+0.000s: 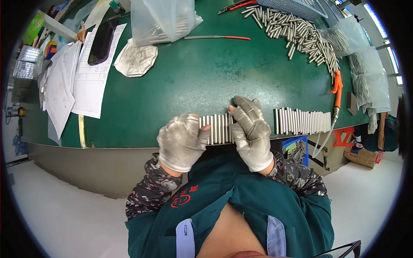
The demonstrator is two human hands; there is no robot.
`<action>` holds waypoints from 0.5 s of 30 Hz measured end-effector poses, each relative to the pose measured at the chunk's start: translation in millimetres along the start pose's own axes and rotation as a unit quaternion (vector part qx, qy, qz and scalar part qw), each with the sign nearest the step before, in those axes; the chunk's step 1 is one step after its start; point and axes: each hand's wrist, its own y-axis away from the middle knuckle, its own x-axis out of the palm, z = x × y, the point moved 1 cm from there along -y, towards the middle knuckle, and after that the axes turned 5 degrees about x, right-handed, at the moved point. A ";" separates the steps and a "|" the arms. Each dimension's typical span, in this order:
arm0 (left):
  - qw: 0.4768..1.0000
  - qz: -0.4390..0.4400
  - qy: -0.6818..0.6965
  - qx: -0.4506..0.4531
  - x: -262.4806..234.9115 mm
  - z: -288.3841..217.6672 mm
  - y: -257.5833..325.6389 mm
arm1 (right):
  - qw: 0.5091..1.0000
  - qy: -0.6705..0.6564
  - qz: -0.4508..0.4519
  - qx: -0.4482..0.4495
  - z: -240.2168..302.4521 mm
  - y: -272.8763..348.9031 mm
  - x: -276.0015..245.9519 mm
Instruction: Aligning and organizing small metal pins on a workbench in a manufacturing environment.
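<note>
A row of short metal pins (218, 129) stands side by side at the near edge of the green table. My left hand (183, 142), in a grey-stained white glove with bare fingertips, is curled against the row's left end, its thumb over the pins. My right hand (251, 133), gloved the same way, closes on the right end with its fingers bent over the pins. Between them the row is gripped from both sides. To the right of my right hand lies a second row of metal pins (301, 121), apart from it.
A heap of loose pins (297, 32) lies at the far right beside a blue basket (297, 6). An orange air gun (337, 90) with a hose rests at the right. Bagged pins (161, 21), a file (217, 37), a cloth (136, 58), papers (92, 81) and a phone (102, 42) occupy the far and left side.
</note>
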 end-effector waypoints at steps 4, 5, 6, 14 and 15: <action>0.999 0.000 0.036 0.025 13.5 -24.1 -9.8 | 1.000 0.014 0.015 -0.015 8.2 -4.4 4.9; 0.999 0.001 0.037 0.026 16.6 -29.0 -12.3 | 1.000 0.015 0.014 -0.013 9.0 -4.9 5.4; 0.997 -0.001 0.068 0.031 19.8 -33.0 -15.3 | 1.000 -0.002 0.002 -0.009 9.8 -5.8 6.0; 0.963 -0.018 0.267 -0.017 14.1 -21.2 1.3 | 0.997 0.058 0.034 -0.025 19.2 -12.6 3.1; 0.964 -0.018 0.264 -0.017 9.4 -17.5 3.2 | 0.998 0.055 0.034 -0.026 18.4 -12.4 3.6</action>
